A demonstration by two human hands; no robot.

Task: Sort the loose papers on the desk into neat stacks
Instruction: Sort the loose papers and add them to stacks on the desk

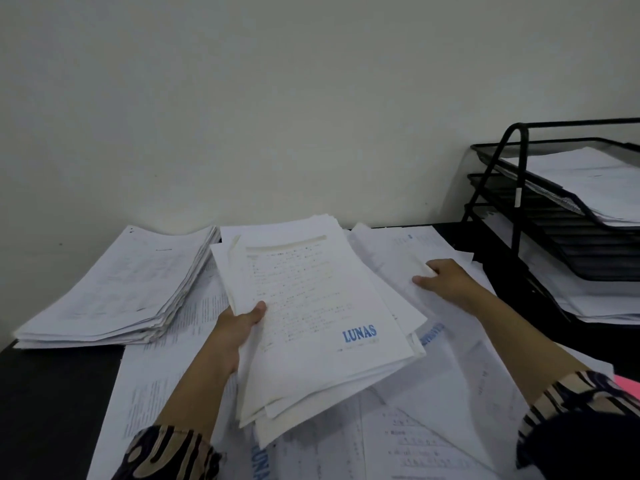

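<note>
Papers pretty much everywhere on this desk (52, 393), so going left to right, here's where I think it could go sideways.

Far left there's a finished stack (114, 289) against the wall, fairly thick, but its right edge is fanned out and ragged. Drop anything on top off-centre and I'd bet the upper sheets slide toward the loose stuff beside it.

Then the left hand (235, 332) is holding a fat bundle (322, 323) up off the desk, thumb on top, the other fingers curled underneath at the left edge. The sheets in it aren't squared at all; the lower corners splay out in different directions. It's gripped from one side only, so the free right side sags, and a looser grip or a tilt could let the bottom pages slip out onto the mess below.

Under and around that are the loose sheets (433, 393), overlapping at all angles.

The right hand (440, 277) is further back, fingers curled, pinching the edge of one sheet (398, 258) lying among them. It overlaps its neighbours, so pulling it could drag those along or crease it.

Far right is a black wire tray rack (519, 202), already loaded with paper, close enough that a sleeve could catch it.
</note>
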